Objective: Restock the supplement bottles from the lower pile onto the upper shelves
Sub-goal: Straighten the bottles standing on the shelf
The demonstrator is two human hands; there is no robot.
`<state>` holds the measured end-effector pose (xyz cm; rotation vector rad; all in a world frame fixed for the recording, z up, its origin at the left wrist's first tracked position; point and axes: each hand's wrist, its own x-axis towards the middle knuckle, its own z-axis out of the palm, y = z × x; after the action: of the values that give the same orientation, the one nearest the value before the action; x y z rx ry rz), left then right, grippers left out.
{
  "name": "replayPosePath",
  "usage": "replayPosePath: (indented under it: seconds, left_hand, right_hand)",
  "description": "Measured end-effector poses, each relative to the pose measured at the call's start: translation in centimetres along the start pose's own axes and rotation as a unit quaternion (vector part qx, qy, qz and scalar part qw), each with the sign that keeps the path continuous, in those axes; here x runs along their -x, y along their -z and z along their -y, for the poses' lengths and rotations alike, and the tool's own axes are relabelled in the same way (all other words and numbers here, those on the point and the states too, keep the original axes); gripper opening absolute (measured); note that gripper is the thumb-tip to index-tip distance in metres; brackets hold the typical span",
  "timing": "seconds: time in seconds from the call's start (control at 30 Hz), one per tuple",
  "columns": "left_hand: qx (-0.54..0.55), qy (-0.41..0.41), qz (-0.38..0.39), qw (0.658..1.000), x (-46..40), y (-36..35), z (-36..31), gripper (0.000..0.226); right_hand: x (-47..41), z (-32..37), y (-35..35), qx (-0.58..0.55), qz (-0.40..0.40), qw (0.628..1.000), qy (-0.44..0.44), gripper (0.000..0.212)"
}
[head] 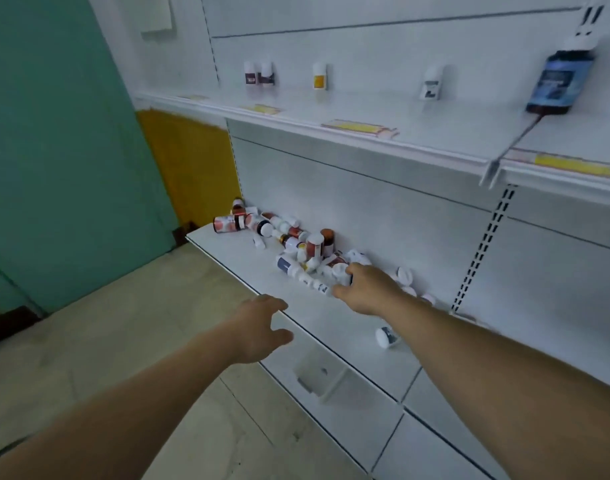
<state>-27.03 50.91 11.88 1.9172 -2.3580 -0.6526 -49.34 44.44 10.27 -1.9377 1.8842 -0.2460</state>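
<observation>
A pile of supplement bottles [296,242] lies on the low white shelf [234,251] against the back panel. My right hand [364,289] reaches into the pile's near end, fingers curled over a white-capped bottle [341,271]; how firmly it holds the bottle is unclear. My left hand [262,329] hovers open over the shelf's front edge, holding nothing. One small bottle [386,337] lies alone on the shelf near my right forearm. On the upper shelf [365,133] stand a few small white bottles [258,75] and a large dark blue-labelled bottle [558,83].
A teal wall [54,150] and a yellow panel [192,164] stand to the left of the shelving. Drawers with a handle [319,374] sit below the low shelf. The floor [106,341] is light tile. Yellow price tags [359,128] line the upper shelf's edge.
</observation>
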Motion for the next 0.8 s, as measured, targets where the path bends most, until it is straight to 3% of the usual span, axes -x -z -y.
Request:
replayPosePath:
  seconds: [0.3, 0.67, 0.8]
  left_hand:
    - [-0.104, -0.081, 0.084, 0.988, -15.3, 3.4, 9.7, 0.066]
    - [-0.172, -0.176, 0.063, 0.967, -32.1, -1.3, 13.9, 0.067]
    - [-0.233, -0.212, 0.058, 0.947, -35.4, -3.9, 15.3, 0.064]
  right_hand:
    - [-8.7, 2.4, -4.8, -0.004, -0.04, 0.995, -0.089, 0.057]
    - [-19.3, -1.7, -10.0, 0.035, -0.06, 0.986, -0.153, 0.063]
    - [-20.7, -2.7, -12.8, 0.119, -0.042, 0.981, -0.147, 0.069]
